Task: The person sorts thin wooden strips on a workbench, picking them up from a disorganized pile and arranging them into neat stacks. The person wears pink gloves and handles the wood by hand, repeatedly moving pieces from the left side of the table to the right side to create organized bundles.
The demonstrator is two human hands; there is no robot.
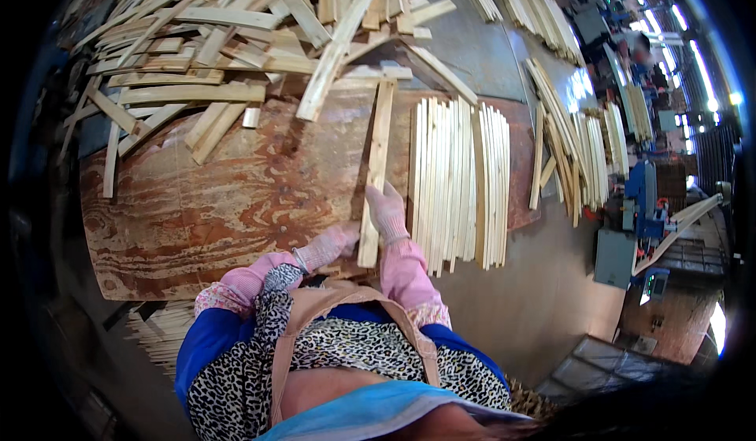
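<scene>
Fingers of the gloved right hand (387,213) are clamped on a wooden strip (379,135), which I see running upright through the middle of the frame. The gloved left hand (334,244) is just left of the strip's lower end; it comes through blurred, so I can't tell whether its fingers are apart or together. Beneath them I have a stained plywood board (197,220) spreading across centre left. Right of centre, I see pale strips (442,181) lined up side by side. A jumbled wood pile (228,18) fills the upper left.
</scene>
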